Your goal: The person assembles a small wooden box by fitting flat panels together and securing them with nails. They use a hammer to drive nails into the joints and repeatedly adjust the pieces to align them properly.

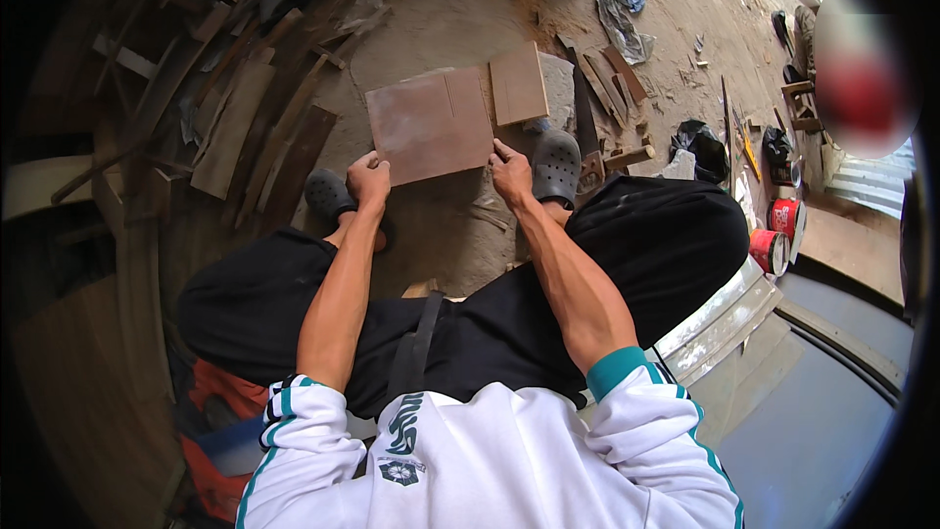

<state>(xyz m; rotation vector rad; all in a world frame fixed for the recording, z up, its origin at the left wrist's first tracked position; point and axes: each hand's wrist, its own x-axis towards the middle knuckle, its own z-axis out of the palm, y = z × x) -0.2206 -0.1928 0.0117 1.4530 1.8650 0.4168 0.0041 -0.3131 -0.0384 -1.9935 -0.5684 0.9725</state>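
Observation:
A flat, reddish-brown wooden board (431, 127) is held out between my two hands, over the ground in front of my feet. My left hand (368, 179) is closed on its near left corner. At the near right corner, my right hand (510, 172) pinches the edge. A thin line runs down the board's surface near its right side, and a pale dusty patch shows on the left. Just beyond its right edge is a smaller brown wooden piece (519, 84), next to a grey slab (559, 88).
Stacked planks (235, 127) crowd the left side. Wood strips and a handsaw (585, 127) lie beyond my right foot in its grey clog (558, 165). Farther right are a black plastic bag (700, 149) and red cans (770, 251). Crumpled plastic (621, 15) lies on the dirt floor.

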